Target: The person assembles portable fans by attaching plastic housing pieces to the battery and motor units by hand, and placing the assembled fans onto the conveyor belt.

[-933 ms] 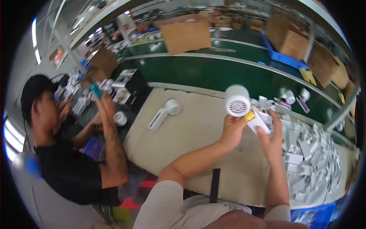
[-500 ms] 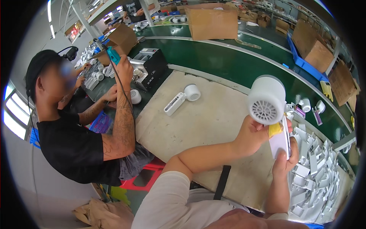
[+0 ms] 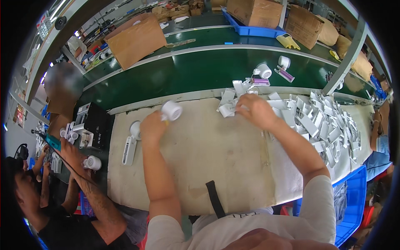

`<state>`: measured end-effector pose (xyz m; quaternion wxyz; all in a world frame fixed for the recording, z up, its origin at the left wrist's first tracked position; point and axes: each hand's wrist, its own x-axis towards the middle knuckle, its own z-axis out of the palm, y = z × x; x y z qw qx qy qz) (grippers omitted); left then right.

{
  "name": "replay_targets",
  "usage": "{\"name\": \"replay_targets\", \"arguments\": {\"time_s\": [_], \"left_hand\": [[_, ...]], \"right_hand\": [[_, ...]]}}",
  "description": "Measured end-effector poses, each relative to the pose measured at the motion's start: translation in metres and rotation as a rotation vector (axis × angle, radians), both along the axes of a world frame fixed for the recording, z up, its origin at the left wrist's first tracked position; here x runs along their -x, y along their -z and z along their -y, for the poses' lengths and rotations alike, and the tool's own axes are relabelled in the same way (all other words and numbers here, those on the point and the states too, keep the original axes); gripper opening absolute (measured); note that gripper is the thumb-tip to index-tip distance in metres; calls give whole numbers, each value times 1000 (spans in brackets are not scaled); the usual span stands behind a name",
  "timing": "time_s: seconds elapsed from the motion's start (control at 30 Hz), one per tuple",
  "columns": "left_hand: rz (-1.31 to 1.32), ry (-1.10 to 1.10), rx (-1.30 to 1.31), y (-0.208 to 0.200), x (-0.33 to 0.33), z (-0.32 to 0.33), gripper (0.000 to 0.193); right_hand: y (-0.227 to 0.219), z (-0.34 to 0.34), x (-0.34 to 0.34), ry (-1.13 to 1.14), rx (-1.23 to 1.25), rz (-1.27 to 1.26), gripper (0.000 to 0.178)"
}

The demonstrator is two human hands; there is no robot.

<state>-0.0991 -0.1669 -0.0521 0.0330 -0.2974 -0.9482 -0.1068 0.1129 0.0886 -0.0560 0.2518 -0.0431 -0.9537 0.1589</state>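
My left hand (image 3: 153,128) is closed on a white handheld fan (image 3: 171,110), whose round head sticks out to the right, slightly blurred. Most of its handle is hidden by the hand. Just left of it, a second white fan (image 3: 129,150) lies on the beige mat (image 3: 200,154), its handle towards me. My right hand (image 3: 257,111) is over the left end of a heap of white plastic pieces (image 3: 318,123), fingers bent and apart beside a few loose pieces (image 3: 227,103). I see nothing held in it.
Two white fans with purple handle parts (image 3: 261,81) (image 3: 286,75) rest on the green conveyor (image 3: 196,68) beyond the mat. A black machine (image 3: 93,127) stands at the left, near a co-worker holding a teal tool (image 3: 52,141). A blue crate (image 3: 354,200) is at my right.
The fan was up in both hands at the right. My left hand has carried it left and lower, while my right hand has let go and moved to the white pieces. The view has turned right.
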Motion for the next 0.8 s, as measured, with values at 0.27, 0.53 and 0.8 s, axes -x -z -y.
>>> {"name": "replay_targets", "arguments": {"time_s": [0.27,0.53,0.8], "left_hand": [[115,-294,170,-2,16,20,31],[248,447,-722,30,-25,-70,57],[503,697,-562,43,-74,-95,64]], "right_hand": [[21,-164,51,514,-543,360,49],[8,-149,70,106,-511,321,38],[-25,-81,27,-236,-503,243,51]]}}
